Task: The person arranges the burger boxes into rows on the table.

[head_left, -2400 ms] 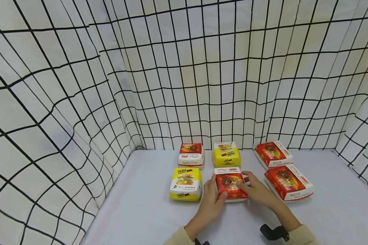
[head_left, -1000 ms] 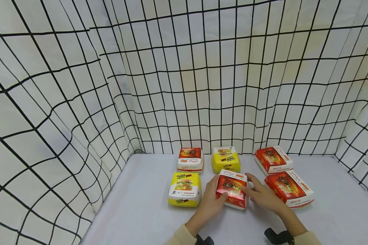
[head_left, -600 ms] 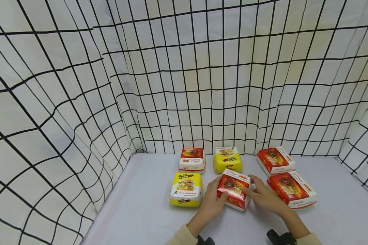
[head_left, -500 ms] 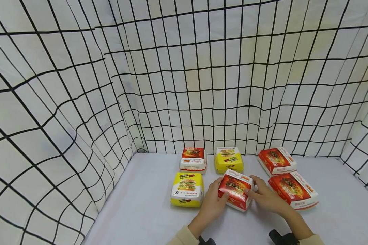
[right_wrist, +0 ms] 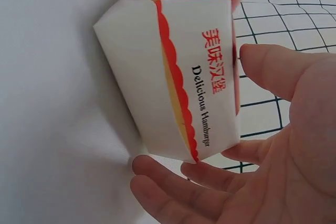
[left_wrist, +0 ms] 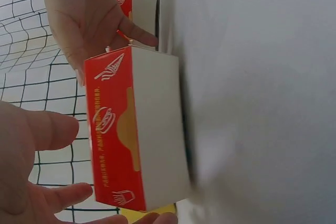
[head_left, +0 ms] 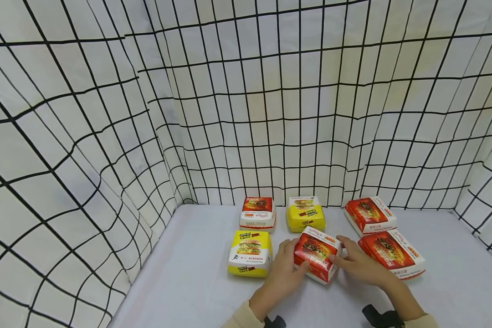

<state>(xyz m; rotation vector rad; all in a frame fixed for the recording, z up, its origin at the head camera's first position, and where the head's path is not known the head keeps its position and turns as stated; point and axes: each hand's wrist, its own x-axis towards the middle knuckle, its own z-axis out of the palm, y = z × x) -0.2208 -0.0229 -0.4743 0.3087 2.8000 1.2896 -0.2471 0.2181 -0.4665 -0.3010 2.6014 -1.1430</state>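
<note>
A red and white hamburger box [head_left: 317, 253] sits turned at an angle on the white tabletop, with its burger picture facing up. On its left side my left hand [head_left: 284, 273] holds it, the thumb at the near left edge. My right hand [head_left: 362, 264] holds the opposite side, thumb near the top's right edge. The left wrist view gives the red and white side of the box [left_wrist: 131, 135] between both hands. "Delicious Hamburger" is printed on the white side of the box [right_wrist: 194, 77] in the right wrist view. Some fingertips are hidden behind it.
Left of my left hand is a yellow and white burger box [head_left: 250, 255]. Behind stand a red and white box [head_left: 257, 214] and a yellow box [head_left: 305, 214]. Two more red boxes, one far [head_left: 369, 214] and one near [head_left: 391, 253], lie right. Black-netted white walls [head_left: 270, 114] enclose the table.
The held box has turned clockwise from nearly straight to slanted and shifted a little right, both hands moving with it. The other boxes keep their places; the head view has tilted slightly.
</note>
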